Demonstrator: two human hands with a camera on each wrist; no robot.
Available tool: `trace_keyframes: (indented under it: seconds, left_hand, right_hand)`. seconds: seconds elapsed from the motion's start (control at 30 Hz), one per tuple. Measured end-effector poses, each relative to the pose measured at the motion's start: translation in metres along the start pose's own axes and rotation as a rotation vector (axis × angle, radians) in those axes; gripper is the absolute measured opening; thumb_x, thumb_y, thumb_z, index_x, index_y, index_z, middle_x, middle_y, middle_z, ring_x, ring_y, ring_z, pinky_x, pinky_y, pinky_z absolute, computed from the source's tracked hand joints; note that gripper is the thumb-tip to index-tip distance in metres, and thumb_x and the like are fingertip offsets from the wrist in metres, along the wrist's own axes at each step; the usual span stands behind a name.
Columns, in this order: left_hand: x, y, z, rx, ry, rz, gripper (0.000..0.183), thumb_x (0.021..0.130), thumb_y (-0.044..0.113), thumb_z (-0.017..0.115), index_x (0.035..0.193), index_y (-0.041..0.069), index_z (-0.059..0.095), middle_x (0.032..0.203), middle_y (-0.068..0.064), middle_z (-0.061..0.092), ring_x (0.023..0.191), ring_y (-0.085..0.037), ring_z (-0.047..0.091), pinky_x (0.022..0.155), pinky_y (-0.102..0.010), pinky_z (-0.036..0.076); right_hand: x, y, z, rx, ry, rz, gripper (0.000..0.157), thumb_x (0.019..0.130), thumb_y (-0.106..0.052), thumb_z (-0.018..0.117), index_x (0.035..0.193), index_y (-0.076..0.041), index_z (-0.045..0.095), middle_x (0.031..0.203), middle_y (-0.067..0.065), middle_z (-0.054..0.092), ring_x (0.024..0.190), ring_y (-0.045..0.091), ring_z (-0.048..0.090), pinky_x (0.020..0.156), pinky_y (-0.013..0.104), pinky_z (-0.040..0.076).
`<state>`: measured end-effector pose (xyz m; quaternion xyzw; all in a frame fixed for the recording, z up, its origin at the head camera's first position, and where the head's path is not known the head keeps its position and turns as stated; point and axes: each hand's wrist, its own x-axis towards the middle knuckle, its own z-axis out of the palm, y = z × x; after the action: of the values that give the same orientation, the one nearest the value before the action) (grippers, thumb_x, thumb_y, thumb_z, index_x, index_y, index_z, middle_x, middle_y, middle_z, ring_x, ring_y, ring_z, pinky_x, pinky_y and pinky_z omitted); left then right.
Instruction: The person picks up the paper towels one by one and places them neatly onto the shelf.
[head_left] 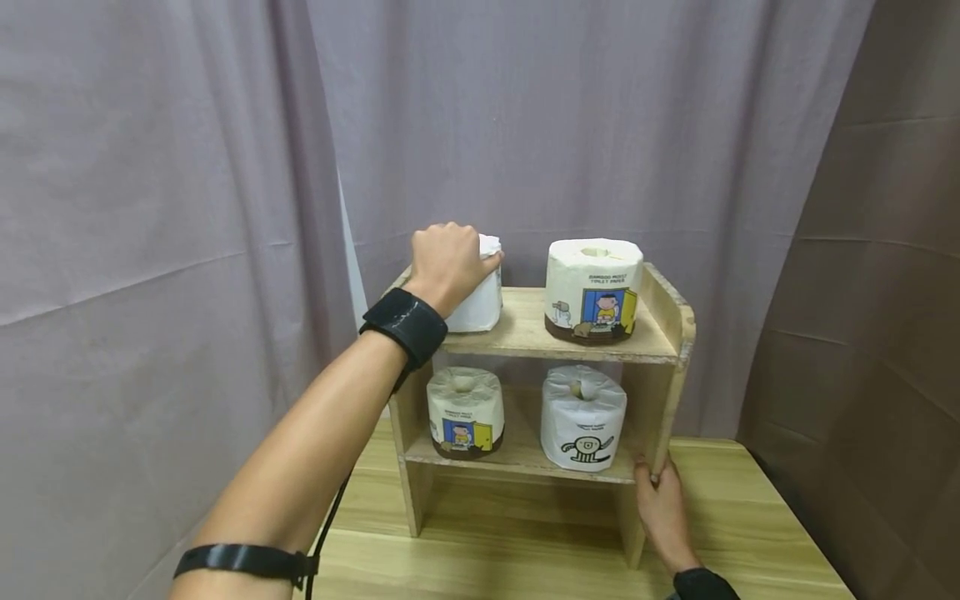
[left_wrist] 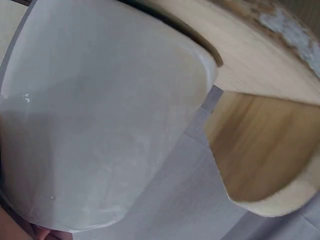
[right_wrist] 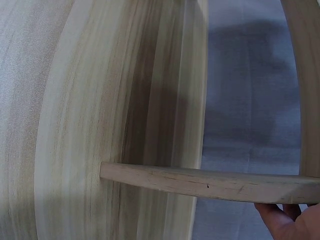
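On the top left of a small wooden shelf [head_left: 600, 352], my left hand [head_left: 448, 260] grips a white wrapped toilet paper roll [head_left: 477, 307] from above, its thumb at the right. The roll's plain white side [left_wrist: 100, 120] fills much of the left wrist view, while most of the hand falls outside it. Low on the shelf's right side panel [head_left: 660, 400], my right hand [head_left: 663, 508] holds the front edge. Part of that hand [right_wrist: 287, 222] shows at the wooden panel [right_wrist: 215, 185] in the right wrist view.
A cream toilet paper roll [head_left: 595, 292] with a cartoon print stands at the top right. Below are another cartoon roll [head_left: 467, 412] and a white roll [head_left: 583, 421] with a line-drawn figure. The shelf stands on a wooden table [head_left: 510, 550], with grey curtains [head_left: 570, 117] behind.
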<state>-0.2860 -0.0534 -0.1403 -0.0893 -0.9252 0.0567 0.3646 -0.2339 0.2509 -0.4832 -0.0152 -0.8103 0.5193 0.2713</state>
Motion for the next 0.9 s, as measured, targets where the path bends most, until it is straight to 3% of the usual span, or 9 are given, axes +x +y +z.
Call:
trace_keyframes:
  seconds: [0.17,0.6,0.9]
  left_hand:
    - [-0.001,-0.002,0.001,-0.026,0.04,0.036,0.06,0.089,0.069,0.047,0.061,0.016,0.055,0.062,-0.002,0.053,0.059,-0.021,0.051,0.051,-0.04,0.045]
    - [-0.001,-0.02,0.005,-0.096,0.027,0.055,0.062,0.086,0.073,0.045,0.063,0.017,0.052,0.06,-0.001,0.051,0.056,-0.02,0.051,0.049,-0.038,0.041]
    - [-0.005,-0.032,0.006,-0.125,0.039,0.103,0.062,0.086,0.074,0.045,0.081,0.014,0.063,0.066,-0.003,0.055,0.059,-0.022,0.053,0.051,-0.041,0.043]
  right_hand:
    - [-0.001,0.001,-0.004,0.002,-0.004,0.013,0.039,0.104,-0.028,0.04,0.132,-0.002,0.048,0.13,0.022,0.055,0.121,0.029,0.048,0.097,0.045,0.037]
    - [0.004,0.003,-0.002,-0.003,0.001,0.021,0.042,0.103,-0.03,0.041,0.134,-0.002,0.047,0.13,0.024,0.055,0.121,0.033,0.049,0.096,0.046,0.037]
    - [0.004,0.002,-0.002,-0.004,0.006,0.023,0.042,0.103,-0.029,0.042,0.135,-0.002,0.047,0.13,0.026,0.054,0.121,0.036,0.049,0.097,0.05,0.037]
